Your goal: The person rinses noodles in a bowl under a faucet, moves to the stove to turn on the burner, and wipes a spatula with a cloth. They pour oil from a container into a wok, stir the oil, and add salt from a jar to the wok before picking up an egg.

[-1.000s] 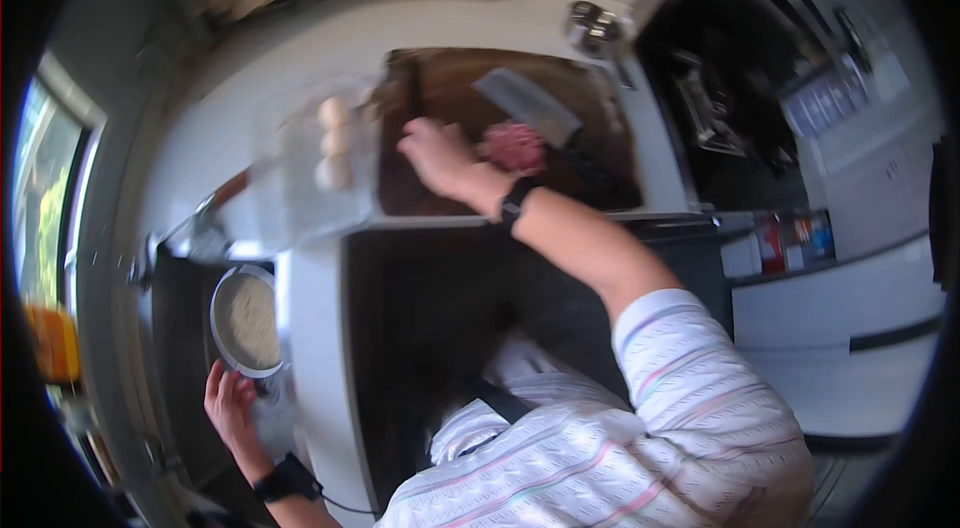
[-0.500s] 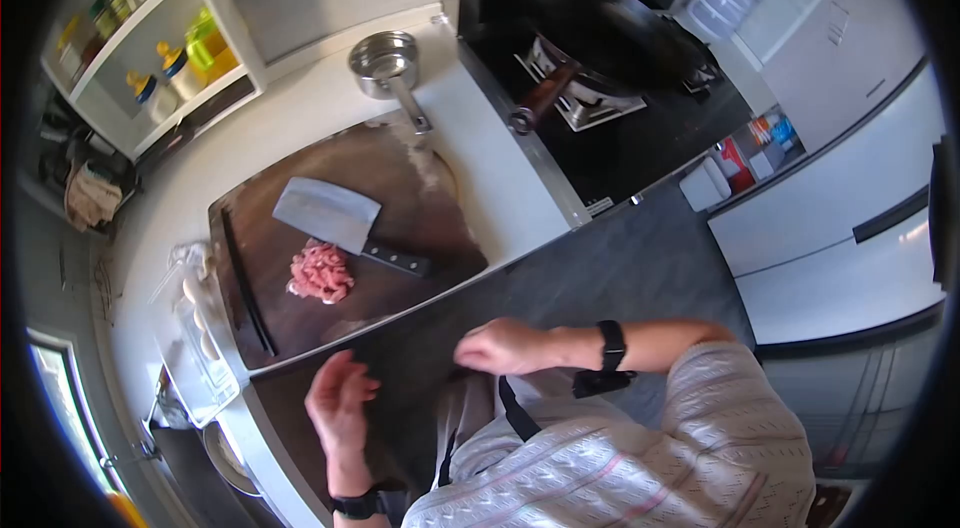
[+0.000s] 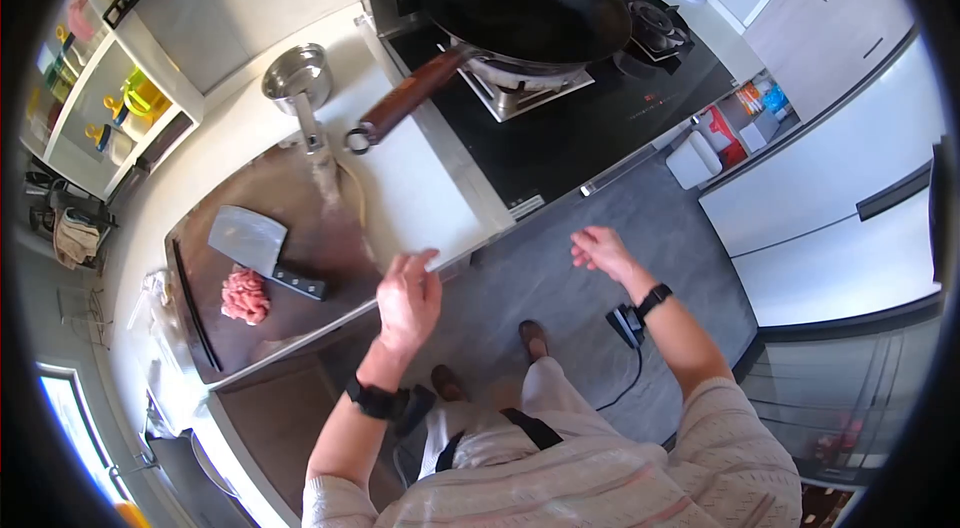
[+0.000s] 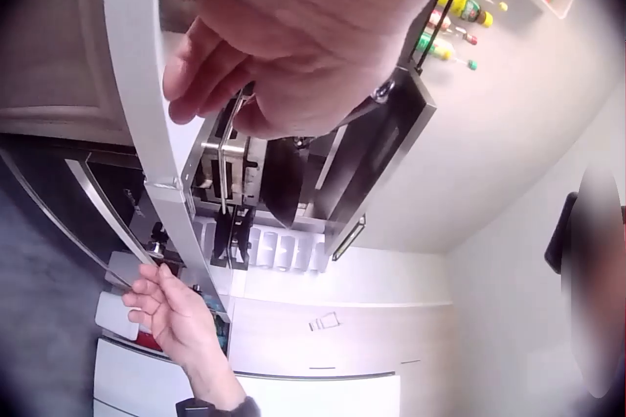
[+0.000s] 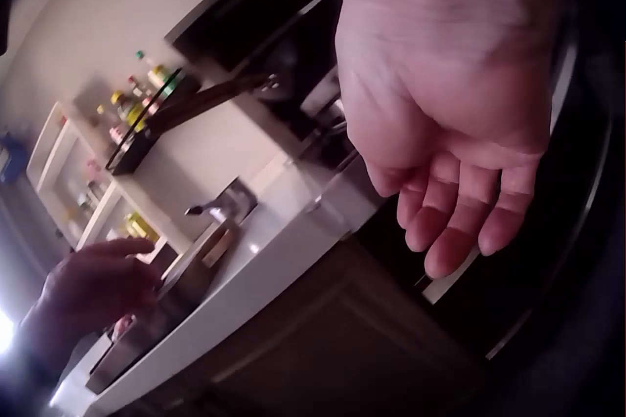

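Observation:
My left hand point(image 3: 409, 303) hovers by the counter's front edge, near the right corner of the brown cutting board point(image 3: 300, 203), its fingers loosely bent around nothing. Out over the grey floor, in front of the stove, my right hand point(image 3: 603, 251) hangs with relaxed fingers and holds nothing; the right wrist view shows the palm of this hand point(image 5: 455, 143) bare. On the board lie a cleaver point(image 3: 248, 238), a small heap of raw pink meat point(image 3: 245, 296) and a pair of dark chopsticks point(image 3: 192, 303). Beyond the right hand, a wok point(image 3: 530, 8) with a wooden handle sits on the burner.
A small steel saucepan point(image 3: 297, 75) stands behind the board, its handle reaching over the board's edge. The wok's handle point(image 3: 415, 95) juts over the white counter. Shelves with bottles point(image 3: 120, 118) stand at the back left. White drawers point(image 3: 850, 228) are at the right.
The person has turned from the sink and board toward the stove. The right hand has left the board, the left hand the bowl in the sink; both now hang in front of the counter.

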The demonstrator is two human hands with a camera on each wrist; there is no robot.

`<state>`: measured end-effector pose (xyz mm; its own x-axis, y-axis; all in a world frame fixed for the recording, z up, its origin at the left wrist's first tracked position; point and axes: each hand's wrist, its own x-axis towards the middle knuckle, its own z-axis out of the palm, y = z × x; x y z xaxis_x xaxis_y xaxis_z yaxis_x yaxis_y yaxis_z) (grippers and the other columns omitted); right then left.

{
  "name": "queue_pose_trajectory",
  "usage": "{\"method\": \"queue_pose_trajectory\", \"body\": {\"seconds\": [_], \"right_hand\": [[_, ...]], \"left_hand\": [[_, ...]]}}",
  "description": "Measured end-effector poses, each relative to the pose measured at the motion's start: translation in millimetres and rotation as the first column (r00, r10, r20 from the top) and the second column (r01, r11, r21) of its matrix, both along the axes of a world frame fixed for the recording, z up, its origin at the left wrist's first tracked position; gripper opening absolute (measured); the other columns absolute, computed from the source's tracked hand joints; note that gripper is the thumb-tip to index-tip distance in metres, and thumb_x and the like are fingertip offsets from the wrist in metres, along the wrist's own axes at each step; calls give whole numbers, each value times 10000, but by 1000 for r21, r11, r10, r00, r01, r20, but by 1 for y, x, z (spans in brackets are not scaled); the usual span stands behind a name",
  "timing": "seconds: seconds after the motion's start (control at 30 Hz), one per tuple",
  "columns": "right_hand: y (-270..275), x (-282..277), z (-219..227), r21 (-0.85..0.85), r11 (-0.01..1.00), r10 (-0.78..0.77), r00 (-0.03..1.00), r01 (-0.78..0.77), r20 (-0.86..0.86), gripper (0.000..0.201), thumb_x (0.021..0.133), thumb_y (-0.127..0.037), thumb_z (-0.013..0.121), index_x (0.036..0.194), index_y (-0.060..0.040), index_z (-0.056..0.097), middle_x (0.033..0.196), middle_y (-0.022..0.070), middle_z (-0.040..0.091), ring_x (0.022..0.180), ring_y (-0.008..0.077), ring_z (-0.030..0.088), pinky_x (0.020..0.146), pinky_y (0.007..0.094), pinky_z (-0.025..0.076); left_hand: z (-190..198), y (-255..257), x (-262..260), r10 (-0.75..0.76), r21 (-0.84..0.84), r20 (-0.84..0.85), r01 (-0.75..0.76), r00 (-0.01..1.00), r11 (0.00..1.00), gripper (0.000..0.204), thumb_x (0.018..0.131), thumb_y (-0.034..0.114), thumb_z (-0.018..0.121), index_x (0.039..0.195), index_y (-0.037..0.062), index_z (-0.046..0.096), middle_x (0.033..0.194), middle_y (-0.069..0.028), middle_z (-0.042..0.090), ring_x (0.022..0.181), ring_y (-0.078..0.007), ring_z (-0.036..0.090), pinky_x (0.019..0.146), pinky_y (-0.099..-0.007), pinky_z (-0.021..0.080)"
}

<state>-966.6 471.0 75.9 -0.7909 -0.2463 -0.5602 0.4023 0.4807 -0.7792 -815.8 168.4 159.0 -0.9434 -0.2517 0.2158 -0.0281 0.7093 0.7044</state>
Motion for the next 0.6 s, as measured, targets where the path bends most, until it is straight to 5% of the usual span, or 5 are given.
{"method": "queue_pose_trajectory", "body": {"seconds": [0.07, 0.27, 0.6], "right_hand": [[19, -38, -18, 15, 1000, -10, 1000, 10, 10, 277, 871, -337, 546, 940, -71, 573, 774, 12, 597, 595, 93, 587, 445, 203, 397], [54, -102, -48, -98, 995, 36, 994, -27, 100, 378, 836, -441, 572, 961, -84, 578, 824, 19, 611, 697, 109, 611, 544, 237, 445], [70, -125, -70, -388, 919, 203, 923, -64, 327, 419, 862, -478, 518, 1037, -101, 575, 928, 25, 607, 888, 138, 589, 708, 304, 464]], "left_hand": [[-10, 13, -35, 44, -146, -223, -78, 974, 986, 271, 728, -14, 526, 980, 51, 603, 916, -139, 580, 788, -293, 587, 684, -348, 482], [-66, 19, -90, 256, -301, -277, -337, 926, 892, 232, 715, 9, 538, 930, 53, 611, 956, -108, 567, 892, -294, 535, 772, -374, 446], [-61, 26, -97, 313, -436, -224, -382, 923, 815, 215, 735, 32, 522, 935, 49, 600, 966, -122, 541, 876, -307, 519, 780, -390, 427]]}}
